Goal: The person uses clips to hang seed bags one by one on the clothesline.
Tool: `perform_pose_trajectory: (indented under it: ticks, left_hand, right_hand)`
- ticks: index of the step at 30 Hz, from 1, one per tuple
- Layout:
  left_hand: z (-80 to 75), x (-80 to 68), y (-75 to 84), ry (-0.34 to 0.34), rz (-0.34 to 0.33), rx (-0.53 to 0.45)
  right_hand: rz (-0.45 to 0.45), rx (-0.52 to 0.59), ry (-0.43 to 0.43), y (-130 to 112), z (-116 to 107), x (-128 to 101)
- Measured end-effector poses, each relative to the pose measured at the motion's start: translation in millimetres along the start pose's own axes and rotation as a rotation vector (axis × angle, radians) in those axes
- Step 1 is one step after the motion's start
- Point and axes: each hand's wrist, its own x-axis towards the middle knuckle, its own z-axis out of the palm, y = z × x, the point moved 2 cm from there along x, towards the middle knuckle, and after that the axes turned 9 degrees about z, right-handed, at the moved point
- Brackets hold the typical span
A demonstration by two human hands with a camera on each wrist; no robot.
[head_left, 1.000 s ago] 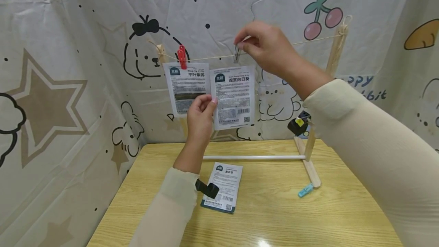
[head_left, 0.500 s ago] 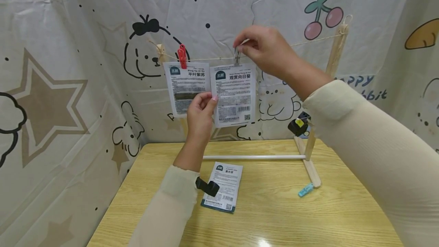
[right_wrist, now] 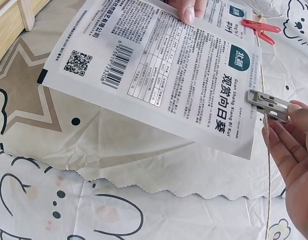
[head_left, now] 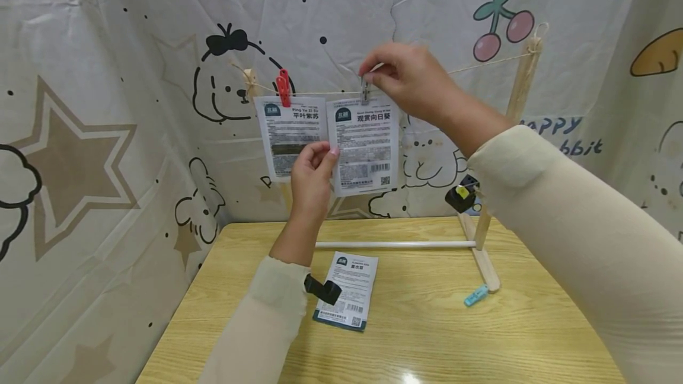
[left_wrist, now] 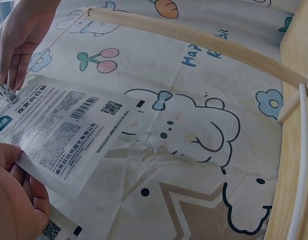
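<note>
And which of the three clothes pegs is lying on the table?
The light-blue peg, near the wooden foot; the red peg and the grey peg are both up at the string.

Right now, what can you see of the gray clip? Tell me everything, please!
The gray clip looks like plastic, with slots and a shiny, metal-looking spring. In the head view, it stands nearly upright at the string, its lower end over the top edge of the sunflower packet. The right hand pinches its upper end. I can't see its back.

"Guan Shang Xiang Ri Kui" on packet [right_wrist: 156, 75]
</note>
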Motion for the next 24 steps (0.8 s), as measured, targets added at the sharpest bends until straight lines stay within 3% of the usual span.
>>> perform_pose_trajectory:
  ticks: [24]
  left_hand:
    - [1.6,0.8,-1.8,0.008,0.020,0.000]
  right_hand:
    - [0.007,-0.005,-0.017,4.8,4.6,1.4]
